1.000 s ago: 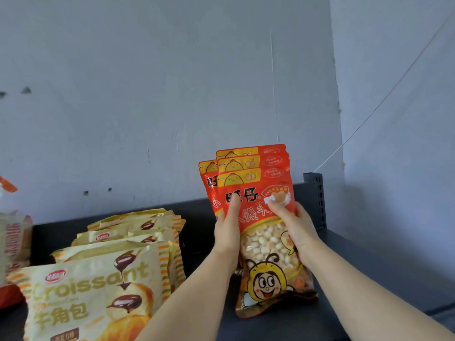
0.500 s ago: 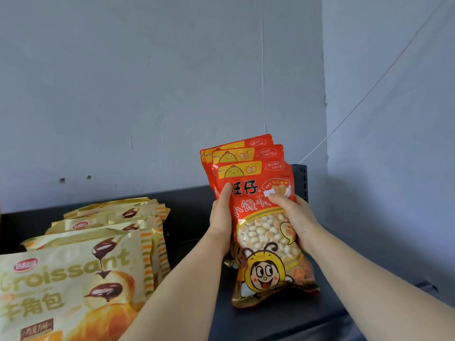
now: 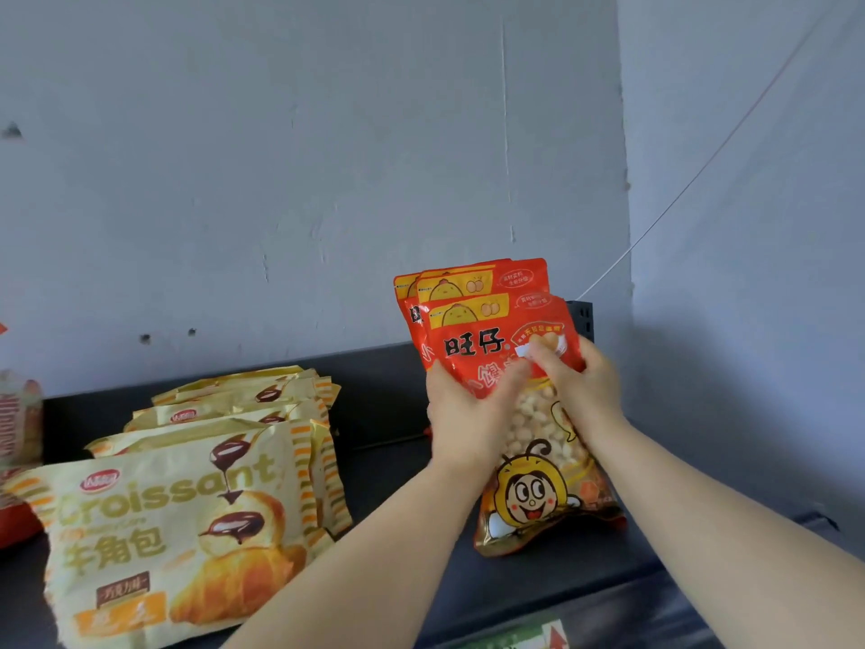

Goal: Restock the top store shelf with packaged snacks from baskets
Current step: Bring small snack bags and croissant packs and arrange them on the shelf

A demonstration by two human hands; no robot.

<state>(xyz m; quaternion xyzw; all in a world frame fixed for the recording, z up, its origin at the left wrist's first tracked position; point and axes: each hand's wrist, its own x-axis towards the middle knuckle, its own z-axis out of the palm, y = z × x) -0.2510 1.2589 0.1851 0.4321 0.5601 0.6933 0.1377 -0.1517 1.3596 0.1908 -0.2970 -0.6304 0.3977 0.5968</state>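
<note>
Three red snack bags (image 3: pixel 472 339) with a cartoon bee stand upright, one behind another, at the right end of the dark top shelf (image 3: pixel 388 466). My left hand (image 3: pixel 463 414) grips the left edge of the front bag, thumb across its face. My right hand (image 3: pixel 580 386) holds the bag's right side, fingers pinching near its middle. The two hands nearly touch over the bag's clear window. The lower left part of the bags is hidden behind my left hand.
A row of yellow croissant bags (image 3: pixel 187 508) leans on the shelf to the left. More orange packs (image 3: pixel 18 442) sit at the far left edge. A grey wall stands behind, a side wall at right, and a black shelf upright (image 3: pixel 582 316) behind the red bags.
My left thumb has slid rightwards across the front bag, and my right fingers have moved up towards the middle. The bags lean slightly more to the left. My head has shifted.
</note>
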